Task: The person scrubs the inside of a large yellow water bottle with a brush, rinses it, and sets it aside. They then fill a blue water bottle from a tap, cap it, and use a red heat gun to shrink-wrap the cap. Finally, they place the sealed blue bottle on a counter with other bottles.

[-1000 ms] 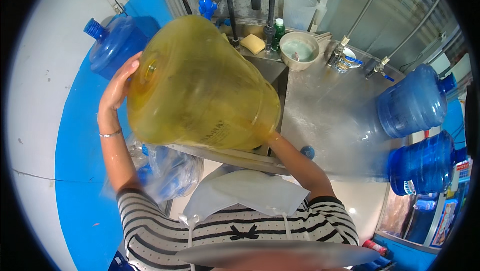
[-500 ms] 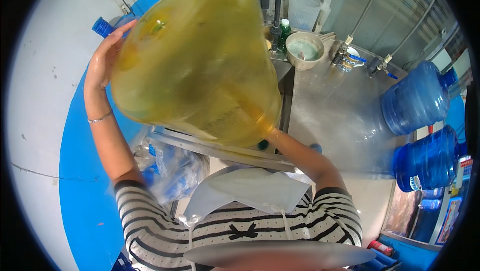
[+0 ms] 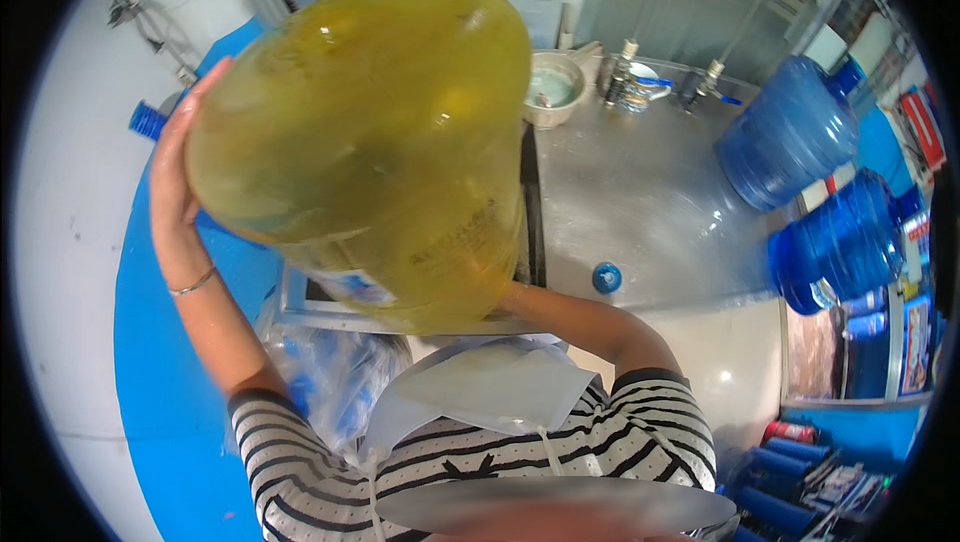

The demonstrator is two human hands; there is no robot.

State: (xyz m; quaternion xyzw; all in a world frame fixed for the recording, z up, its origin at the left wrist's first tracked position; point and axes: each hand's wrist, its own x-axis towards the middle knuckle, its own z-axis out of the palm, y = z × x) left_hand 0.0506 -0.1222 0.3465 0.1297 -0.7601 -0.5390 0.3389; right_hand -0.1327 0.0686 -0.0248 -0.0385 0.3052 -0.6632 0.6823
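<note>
The scene is bright. White glints sit on the yellow jug (image 3: 370, 162), which looks a little blurred, and soft glare lies on the steel counter (image 3: 640, 192). Black surrounds the round view, straight edges bend, and the grey shape (image 3: 555, 507) at the bottom is out of focus.

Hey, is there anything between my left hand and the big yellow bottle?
Nothing visible: your left hand lies against the left side of the yellow bottle. A blue bottle neck shows to the hand's left, not between them.

The jug (image 3: 360, 132) is glossy plastic — seemingly smooth.
</note>
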